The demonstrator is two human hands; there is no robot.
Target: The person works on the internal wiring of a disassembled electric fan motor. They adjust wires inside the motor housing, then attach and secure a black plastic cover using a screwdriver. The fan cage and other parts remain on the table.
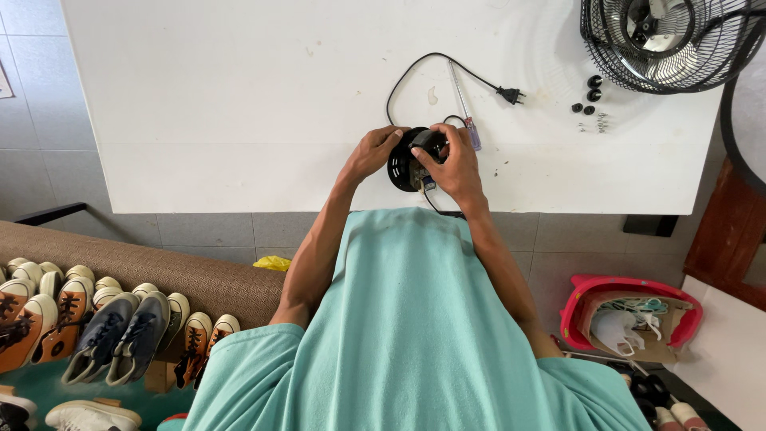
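1. Head view looks straight down on a white tabletop (pixel 239 104), where both hands work at its near edge.
2. Left hand (pixel 373 152) cups the left rim of a round black motor housing (pixel 401 164); its fingers curl over the top edge and are closed on the part.
3. Right hand (pixel 456 164) wraps the right side of the same housing; thumb and fingers are clamped on a small dark piece at the top of the unit. What that piece is cannot be told, as the hand covers most of it.
4. Location of the housing: resting at or just above the tabletop edge, directly in front of the person's torso, between the two hands.
5. A black power cord (pixel 431 68) loops away from the housing and ends in a plug (pixel 511 96) lying flat on the tabletop.
6. A screwdriver (pixel 464 108) with a translucent purple handle lies just beside the right hand, not held.
7. Loose small parts (pixel 592 100), dark knobs and pale screws, sit well apart to the right, near a black wire fan guard (pixel 670 40).
8. Judged step: the fan appears dismantled, and the work in hand is manual handling of the motor unit, fitting or freeing the piece at its top.
9. Judged requirement for the next move: keep the left hand steady on the housing while the right works the piece. Any fastener would call for the screwdriver, which means releasing the right-hand grip first.
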